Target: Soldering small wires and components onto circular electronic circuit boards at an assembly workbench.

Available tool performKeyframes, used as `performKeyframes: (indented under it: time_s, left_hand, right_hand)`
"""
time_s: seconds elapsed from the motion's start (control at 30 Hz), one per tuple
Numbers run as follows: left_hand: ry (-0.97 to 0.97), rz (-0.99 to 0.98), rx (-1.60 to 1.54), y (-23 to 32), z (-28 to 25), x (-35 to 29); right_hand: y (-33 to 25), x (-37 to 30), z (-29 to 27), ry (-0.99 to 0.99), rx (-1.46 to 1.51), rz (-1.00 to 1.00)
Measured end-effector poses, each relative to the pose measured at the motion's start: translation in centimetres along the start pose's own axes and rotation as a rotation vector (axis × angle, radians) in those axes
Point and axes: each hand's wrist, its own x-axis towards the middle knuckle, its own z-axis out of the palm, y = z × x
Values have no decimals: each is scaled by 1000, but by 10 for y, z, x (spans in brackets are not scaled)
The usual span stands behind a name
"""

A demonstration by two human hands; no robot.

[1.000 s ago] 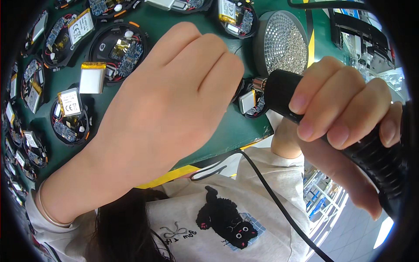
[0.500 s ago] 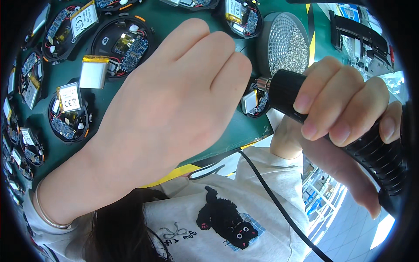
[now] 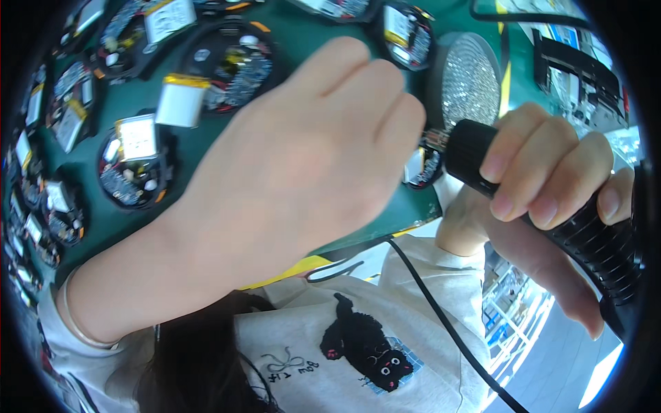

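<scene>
My left hand point(image 3: 303, 148) is closed in the middle of the view, its back toward me and its fingers folded out of sight. Whatever it grips, if anything, is hidden. At the right, my right hand point(image 3: 551, 168) wraps round a black electric screwdriver point(image 3: 469, 153) with a ribbed grip. The screwdriver's metal nose point(image 3: 435, 140) points left, close beside the left hand's knuckles. Where its tip ends cannot be seen. Behind the nose sits a small round housing point(image 3: 423, 171) with a circuit board, partly covered.
Several round black housings with boards and pouch batteries lie on the green mat, one of them point(image 3: 134, 165) at the left. A round dish of small metal parts point(image 3: 471, 79) stands beyond the screwdriver. A black cable point(image 3: 441, 310) crosses my light sweatshirt. A black device point(image 3: 578, 72) stands far right.
The view has shifted slightly, so the mat, housings and dish appear further right. Both hands keep their poses, and the screwdriver stays in my right hand.
</scene>
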Motion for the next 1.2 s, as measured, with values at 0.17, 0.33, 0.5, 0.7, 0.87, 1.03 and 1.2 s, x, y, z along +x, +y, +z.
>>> performKeyframes:
  time_s: [0.17,0.33,0.5,0.7,0.87,1.03,1.2]
  left_hand:
    - [-16,110,130,4,8,0]
    - [68,172,547,22,19,-15]
    - [-201,26,744,53,-26,-32]
    - [-20,-455,731,69,-64,-47]
    - [70,-643,827,43,-51,-49]
    - [100,-747,814,41,-54,-36]
    - [136,-586,782,50,-57,-29]
  right_hand:
    - [9,-17,3,216,52,-68]
    - [7,-24,-6,597,330,-103]
    - [3,-28,-29,819,469,-115]
    - [-3,-34,-31,872,439,-108]
    - [8,-31,-25,569,325,-200]
    - [9,-24,-15,612,158,-275]
    - [4,-31,-28,479,9,-321]
